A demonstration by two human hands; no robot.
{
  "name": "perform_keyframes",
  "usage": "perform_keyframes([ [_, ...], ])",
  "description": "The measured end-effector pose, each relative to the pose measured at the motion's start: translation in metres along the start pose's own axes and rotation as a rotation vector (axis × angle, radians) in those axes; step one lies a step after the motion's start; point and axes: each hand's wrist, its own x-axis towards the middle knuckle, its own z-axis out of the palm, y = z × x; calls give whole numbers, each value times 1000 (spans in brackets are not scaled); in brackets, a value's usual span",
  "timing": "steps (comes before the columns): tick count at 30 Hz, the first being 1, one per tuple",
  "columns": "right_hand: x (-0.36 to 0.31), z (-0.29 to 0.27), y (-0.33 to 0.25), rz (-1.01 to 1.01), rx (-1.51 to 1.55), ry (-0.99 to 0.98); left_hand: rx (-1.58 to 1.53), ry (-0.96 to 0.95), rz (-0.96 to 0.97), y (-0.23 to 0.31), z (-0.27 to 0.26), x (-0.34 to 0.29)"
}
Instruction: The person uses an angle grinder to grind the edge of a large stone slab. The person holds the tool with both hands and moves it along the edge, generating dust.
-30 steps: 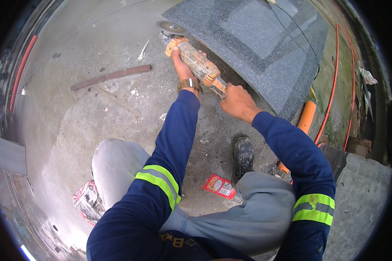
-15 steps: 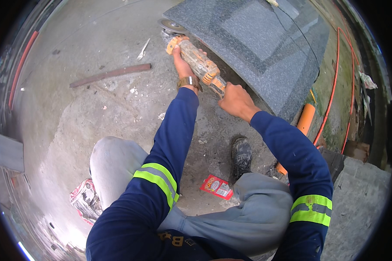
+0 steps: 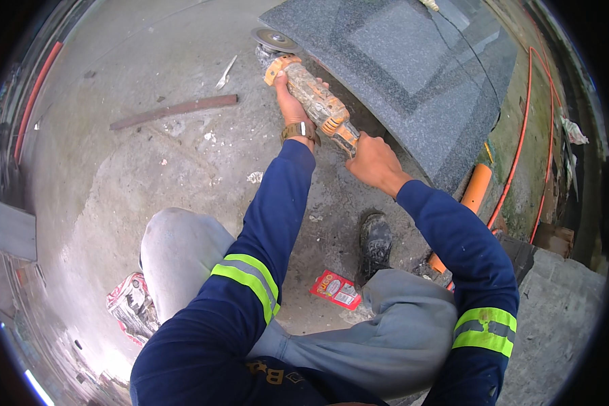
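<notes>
An orange, dust-caked angle grinder (image 3: 314, 97) slants across the upper middle, held in both hands. My left hand (image 3: 291, 101) wraps the body just behind the head, with its thumb on top. My right hand (image 3: 374, 162) is closed round the rear handle. At the far end sits a round grey disc (image 3: 275, 39), close to the left edge of a dark grey speckled stone slab (image 3: 446, 128). Whether the disc touches the slab I cannot tell. The slab is polished and reflects shapes from above.
A brown strip (image 3: 176, 111) and a white scrap (image 3: 226, 73) lie on the concrete floor (image 3: 115, 189). A red packet (image 3: 336, 290) is by my shoe (image 3: 375, 245). To the right are an orange pipe (image 3: 477, 186) and a red hose (image 3: 521, 142). A dark cord (image 3: 477, 57) crosses the slab.
The grinder and both hands sit slightly farther right and lower in the picture; the slab and floor items have shifted similarly. Both hands keep their grip.
</notes>
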Motion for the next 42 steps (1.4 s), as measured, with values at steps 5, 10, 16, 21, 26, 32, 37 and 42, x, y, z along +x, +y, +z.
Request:
perform_keyframes([
  [5,-3,0,1,12,7,-13,6,6,-5,-1,2,-5],
  [10,-2,-2,1,1,6,-10,-18,9,-15,0,3,-4],
  [16,3,-2,-2,5,-6,-2,4,-13,-2,2,3,1],
  [21,6,-4,-7,14,-18,-16,7,-11,-1,3,3,7],
  [26,8,-5,-8,20,-19,-24,12,-14,-9,3,2,11],
  [32,4,-6,-4,16,-2,-28,26,10,2,0,4,5],
  [37,1,-6,-2,11,-7,-34,11,-4,-4,0,5,-2],
  [42,-1,-6,-2,14,0,-45,11,8,12,-2,4,-3],
])
